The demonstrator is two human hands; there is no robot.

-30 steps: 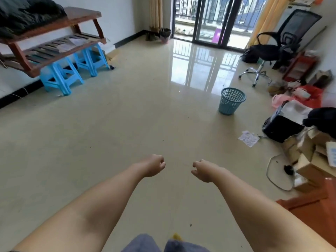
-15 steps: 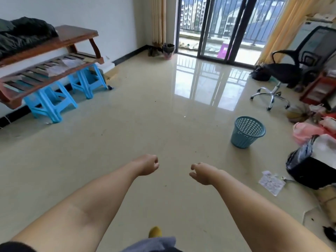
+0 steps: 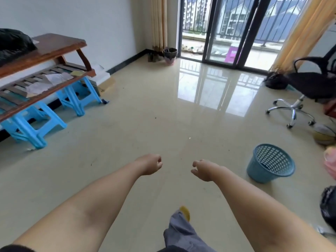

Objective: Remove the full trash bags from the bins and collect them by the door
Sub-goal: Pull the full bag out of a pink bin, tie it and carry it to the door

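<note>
Two bare forearms reach forward from the bottom of the head view, over a glossy beige tiled floor (image 3: 127, 142). The left hand (image 3: 151, 164) has its fingers curled in loosely, its grip closed on nothing. The right hand (image 3: 202, 170) is also empty, fingers loosely bent with small gaps between them. The hands are near each other but apart.

To the right of the right hand stands a blue mesh bin (image 3: 270, 163), upright on the floor, its open mouth tilted toward the camera; no bag lining shows inside. At the far wall, just beside the left edge of the glass balcony door (image 3: 223, 30), stands a second small bin (image 3: 170, 55), upright, dark at the top and pink lower down; whether it holds a bag is too small to tell. A black bag (image 3: 275, 82) sits on the floor by the right curtain, next to a black office chair (image 3: 309, 88). Another black bag (image 3: 329, 206) shows partly at the right edge.

Along the left wall a wooden table (image 3: 54, 46) rests on blue plastic stools (image 3: 32, 122), with a dark bundle (image 3: 12, 42) on its top. A grey trouser leg and a yellow shoe tip (image 3: 185, 212) show at the bottom.
</note>
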